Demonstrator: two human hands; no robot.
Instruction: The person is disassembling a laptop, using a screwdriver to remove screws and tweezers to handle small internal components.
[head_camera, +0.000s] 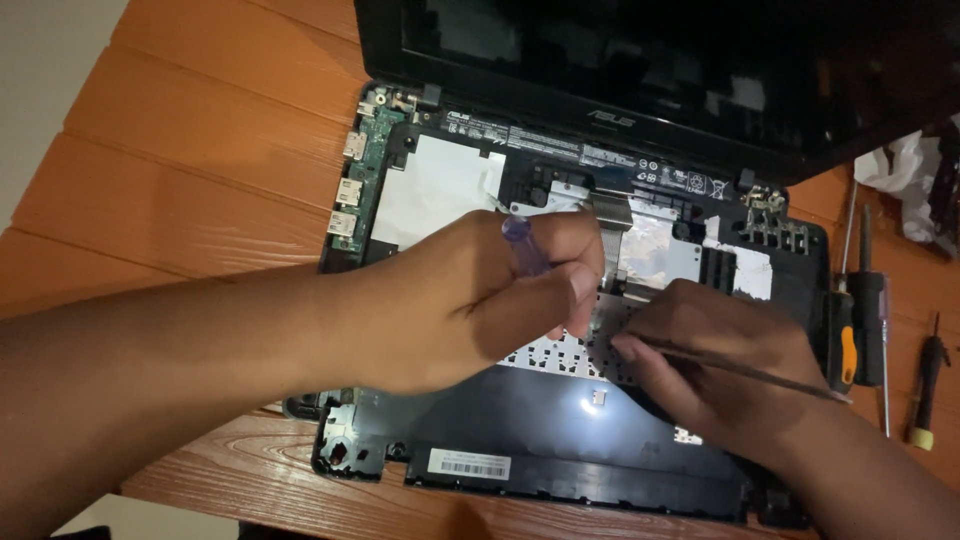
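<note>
Opened laptop (600, 300) across the centre and upper right of the frame, on an orange wooden table (200, 150), keyboard cover off and inner parts bare. Black screen (650, 60) tilted back along the top edge. Green circuit board (362, 170) with metal ports at the laptop's upper left edge, silver foil patches to its right.

Left hand (470, 300) at mid-frame, directly over the laptop's middle, closed into a fist around a screwdriver with a clear purple handle (522, 243); metal tip sticking out toward the upper left, over the foil. Forearm entering from the lower left, stretched almost level across the table edge.

Right hand (715, 365) just right of centre, lower, resting on the laptop's lower right part, fingers curled and pinched on a thin dark rod (750, 372) running out to the right past the wrist. Fingertips of both hands nearly touching above a pale perforated plate (545, 352). Forearm leaving at the lower right corner.

Right of the laptop, on the table: a black-and-orange screwdriver (848, 345), a slim one with a clear handle (884, 330), and a small black one with a yellow end (927, 385). White crumpled material (900, 170) at the upper right.
</note>
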